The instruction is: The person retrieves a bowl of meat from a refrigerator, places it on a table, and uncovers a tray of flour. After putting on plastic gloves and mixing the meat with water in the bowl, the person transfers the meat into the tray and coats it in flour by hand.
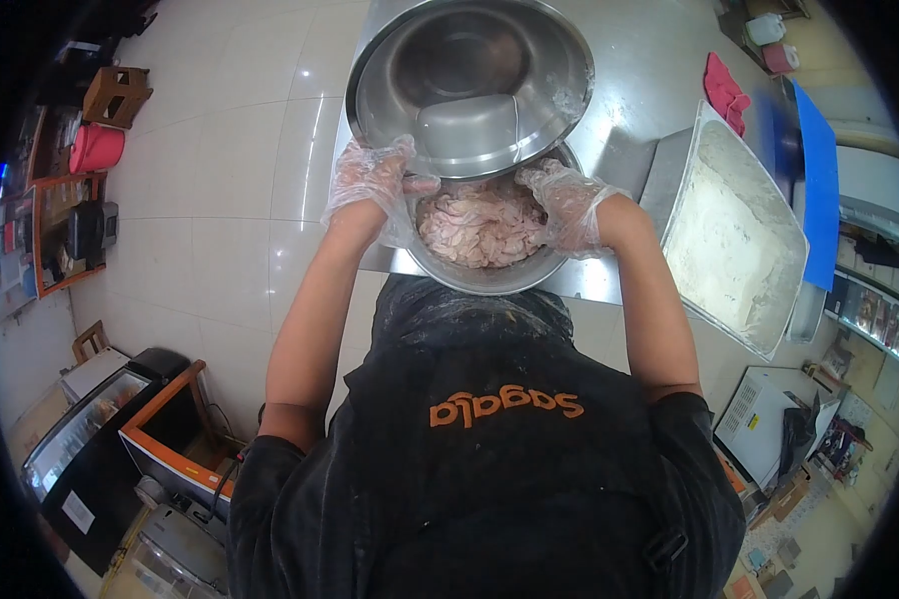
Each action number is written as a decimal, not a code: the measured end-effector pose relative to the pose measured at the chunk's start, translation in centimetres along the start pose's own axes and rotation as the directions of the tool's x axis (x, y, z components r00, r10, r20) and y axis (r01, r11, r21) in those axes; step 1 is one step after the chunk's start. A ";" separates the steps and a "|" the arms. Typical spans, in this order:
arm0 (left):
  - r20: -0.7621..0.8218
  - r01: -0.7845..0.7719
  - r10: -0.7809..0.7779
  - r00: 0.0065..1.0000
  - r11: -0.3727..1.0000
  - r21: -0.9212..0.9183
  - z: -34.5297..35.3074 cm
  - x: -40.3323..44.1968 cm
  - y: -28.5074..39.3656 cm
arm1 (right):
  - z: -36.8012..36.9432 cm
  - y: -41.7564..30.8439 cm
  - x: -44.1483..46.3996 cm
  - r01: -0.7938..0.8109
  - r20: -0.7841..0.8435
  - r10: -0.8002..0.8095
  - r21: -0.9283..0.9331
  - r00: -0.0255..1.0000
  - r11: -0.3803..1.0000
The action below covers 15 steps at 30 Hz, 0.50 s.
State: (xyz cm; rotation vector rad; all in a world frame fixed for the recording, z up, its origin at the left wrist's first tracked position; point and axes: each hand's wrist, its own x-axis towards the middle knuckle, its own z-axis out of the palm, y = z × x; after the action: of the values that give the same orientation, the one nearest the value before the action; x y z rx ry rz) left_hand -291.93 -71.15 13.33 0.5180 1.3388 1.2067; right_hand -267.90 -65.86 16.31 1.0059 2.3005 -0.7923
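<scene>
**Commercial kitchen, by the look of it**

You have a steel table before you, with a bowl of raw-looking pieces and a large basin; at the table's right, a tray of white powder; left of it, tiled floor.

Meat in bowl, tray to right

We lose lower bowl's far part and some meat behind upper bowl. Surface runs off top edge; dark clothing cut at bottom. Paper, lower left: too small to read.
</scene>
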 end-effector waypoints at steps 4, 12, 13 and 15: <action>-0.020 0.088 -0.090 0.996 0.991 -0.097 -0.1 0.9 1.0 | -0.5 -1.8 2.1 -0.095 0.115 0.088 0.063 0.990 0.993; -0.003 0.006 -0.006 1.000 0.980 -0.200 -2.2 8.8 2.3 | 6.7 -7.7 7.2 -0.080 -0.419 0.024 -0.117 0.908 0.990; -0.006 0.034 -0.036 0.999 0.977 -0.209 -2.6 9.8 2.0 | 7.2 -7.4 7.9 -0.071 -0.377 0.040 -0.068 0.925 0.995; 0.006 0.062 -0.062 0.998 0.976 -0.207 -3.6 12.1 1.0 | 7.3 -6.4 9.8 -0.090 -0.170 0.104 0.085 0.980 0.992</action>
State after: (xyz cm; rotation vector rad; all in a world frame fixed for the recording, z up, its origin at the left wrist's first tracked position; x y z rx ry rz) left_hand -298.03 -61.42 7.89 0.3253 1.2044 1.2775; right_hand -277.21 -69.67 6.87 1.2572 2.3601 -0.7861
